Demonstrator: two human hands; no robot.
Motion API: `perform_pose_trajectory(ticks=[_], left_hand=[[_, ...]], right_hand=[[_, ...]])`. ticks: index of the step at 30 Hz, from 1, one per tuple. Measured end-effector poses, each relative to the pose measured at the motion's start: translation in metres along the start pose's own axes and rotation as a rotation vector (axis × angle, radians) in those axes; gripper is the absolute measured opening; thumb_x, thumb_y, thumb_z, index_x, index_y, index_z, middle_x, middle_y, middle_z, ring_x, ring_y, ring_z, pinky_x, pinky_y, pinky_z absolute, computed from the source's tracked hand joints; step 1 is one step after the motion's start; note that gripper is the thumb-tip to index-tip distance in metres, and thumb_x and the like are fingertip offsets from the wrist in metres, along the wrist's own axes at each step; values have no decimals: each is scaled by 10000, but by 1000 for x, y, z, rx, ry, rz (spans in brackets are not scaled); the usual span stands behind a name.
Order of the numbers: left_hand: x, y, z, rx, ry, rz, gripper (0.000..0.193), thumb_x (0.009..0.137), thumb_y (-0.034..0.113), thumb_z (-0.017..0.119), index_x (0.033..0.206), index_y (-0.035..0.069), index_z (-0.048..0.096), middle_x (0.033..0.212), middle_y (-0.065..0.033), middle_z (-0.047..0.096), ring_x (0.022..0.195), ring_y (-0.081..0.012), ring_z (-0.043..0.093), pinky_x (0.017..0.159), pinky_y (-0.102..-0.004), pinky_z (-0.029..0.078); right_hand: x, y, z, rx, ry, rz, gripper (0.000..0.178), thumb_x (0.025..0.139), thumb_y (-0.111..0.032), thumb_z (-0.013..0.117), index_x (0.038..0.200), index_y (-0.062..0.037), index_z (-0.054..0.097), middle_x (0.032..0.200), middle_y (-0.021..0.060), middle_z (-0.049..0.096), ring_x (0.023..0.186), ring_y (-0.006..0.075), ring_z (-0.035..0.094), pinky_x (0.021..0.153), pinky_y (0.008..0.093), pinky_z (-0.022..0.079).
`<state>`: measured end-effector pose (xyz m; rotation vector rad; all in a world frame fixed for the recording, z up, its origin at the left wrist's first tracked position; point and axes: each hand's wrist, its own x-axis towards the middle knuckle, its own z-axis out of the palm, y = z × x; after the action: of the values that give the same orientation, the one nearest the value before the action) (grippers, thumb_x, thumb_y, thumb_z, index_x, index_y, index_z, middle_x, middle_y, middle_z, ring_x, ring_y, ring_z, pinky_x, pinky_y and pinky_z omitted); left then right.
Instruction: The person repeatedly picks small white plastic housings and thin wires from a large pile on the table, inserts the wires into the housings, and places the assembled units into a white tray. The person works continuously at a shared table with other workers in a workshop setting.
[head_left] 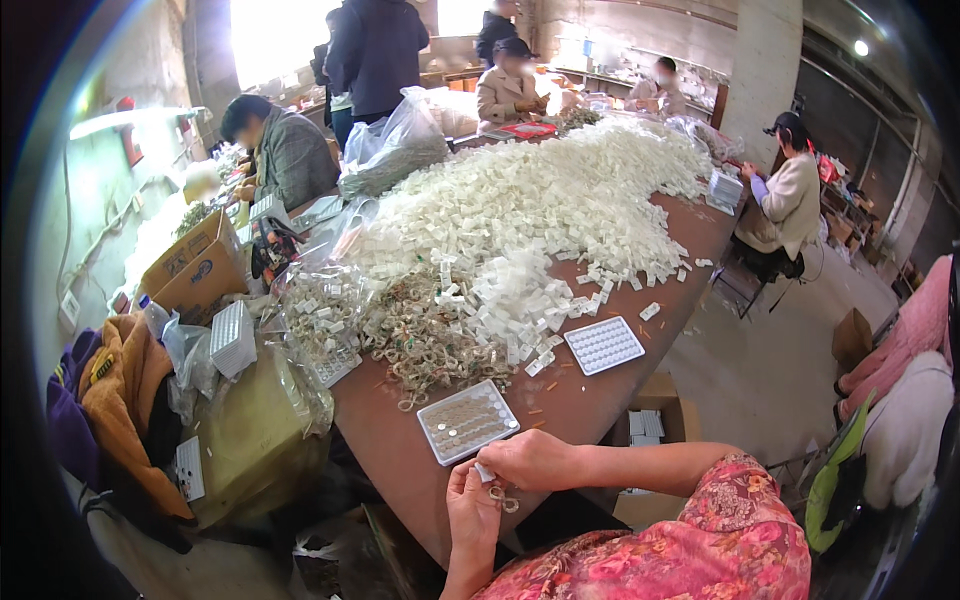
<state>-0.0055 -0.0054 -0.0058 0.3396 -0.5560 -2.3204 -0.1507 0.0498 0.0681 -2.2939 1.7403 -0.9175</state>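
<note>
My left hand (472, 508) and my right hand (530, 461) meet at the table's near edge. The fingers of both are closed around a small white plastic piece (485, 473). A beige looped cord (506, 499) hangs just below it; whether it is joined to the piece cannot be made out. Right beyond my hands lies a white tray (428, 436) with brownish contents in rows and a few white discs. Another white tray (604, 346), with rows of round pockets, rests farther right. Beyond the near tray spreads a heap of tangled beige cords (430, 335).
A large mound of white plastic pieces (520, 205) covers most of the brown table (400, 460). Cardboard boxes (195, 272) and clothes (130, 390) crowd the left. An open carton (675, 408) stands under the right edge. Several people sit or stand around, one person (785, 200) at the right.
</note>
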Motion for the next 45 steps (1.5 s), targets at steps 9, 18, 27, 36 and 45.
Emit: perform_pose_trajectory(ticks=[9,18,27,36,45], left_hand=[[-1,-2,-3,-6,11,-9,172,977,140,518,1100,23,548,1029,-92,631,901,-197,629,801,-345,524],[-2,-1,2,-9,105,-71,185,975,185,544,1112,64,571,928,-33,638,788,-119,622,635,-229,485],[-15,72,60,975,-201,1306,132,840,75,674,964,53,633,877,-64,628,752,-183,592,673,-275,475],[157,204,64,2079,208,1164,321,832,203,672,1149,179,636,1211,-110,589,1022,-340,599,886,-436,472],[238,145,-47,2322,116,851,229,818,76,583,1033,118,652,1016,-93,608,912,-325,619,799,-422,517]], right_hand=[[-6,-1,15,-5,129,54,165,792,-109,643,933,-66,567,717,105,600,653,289,650,540,388,514],[-6,-7,12,9,102,49,80,864,-78,600,926,-49,559,756,141,635,695,315,658,559,387,515],[-25,-18,-25,156,496,102,27,864,9,591,850,-14,599,759,104,660,648,203,646,625,281,503],[-65,-18,-23,162,520,294,39,850,34,625,865,10,599,755,89,654,661,147,652,614,250,504],[-81,-11,-32,163,538,429,55,843,-3,661,873,-8,616,771,90,666,655,163,666,602,256,521]])
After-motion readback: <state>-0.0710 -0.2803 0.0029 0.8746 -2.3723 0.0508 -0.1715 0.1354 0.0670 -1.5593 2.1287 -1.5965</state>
